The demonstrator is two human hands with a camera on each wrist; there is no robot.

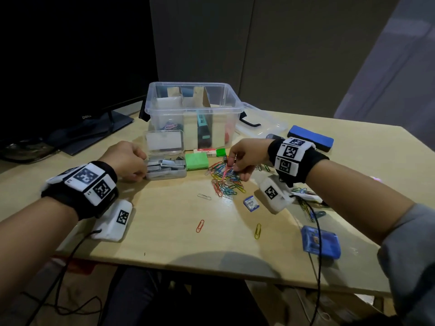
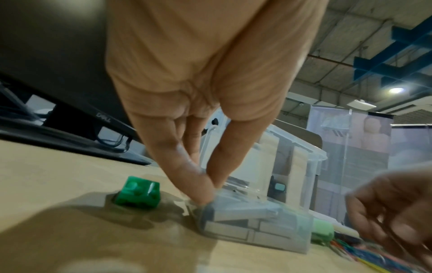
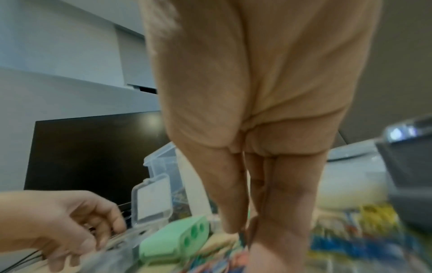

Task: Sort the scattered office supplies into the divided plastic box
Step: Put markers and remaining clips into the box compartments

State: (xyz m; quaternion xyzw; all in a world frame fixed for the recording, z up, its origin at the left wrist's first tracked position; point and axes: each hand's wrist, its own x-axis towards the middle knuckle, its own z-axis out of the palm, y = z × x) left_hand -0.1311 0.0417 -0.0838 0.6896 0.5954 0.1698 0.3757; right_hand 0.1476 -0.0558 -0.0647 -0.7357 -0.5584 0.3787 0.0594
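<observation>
Divided plastic box sits at the back of the table, lid off, with a few clips, a dark teal-topped item and something red already in its compartments. It's clear, rigid and roomy; I'd judge it light but awkward, best left where it stands and fed from above.

Next down, the small staple case, hinged lid standing open, packed with grey staple strips. That one should be dense for its size and slick-walled, and with the lid up it could spill, so take it by the two short ends and keep it level. The left hand is on it now, fingertips curled against its near corner, steadying it.

Beside it lies a green block, stiff and easy to pinch.

Smallest of all, the paper clip pile, just right of centre: light, springy wire that tangles, so a pinch lifts a chain instead of one. The right hand hovers over it, fingers drawn together and pinching a pink clip off the top.

The head view gives the whole layout, including stray clips and a blue case near the front edge. The left wrist view alone shows a small dark green brick left of the staple case. The right wrist view is too blurred to confirm the pinch.
</observation>
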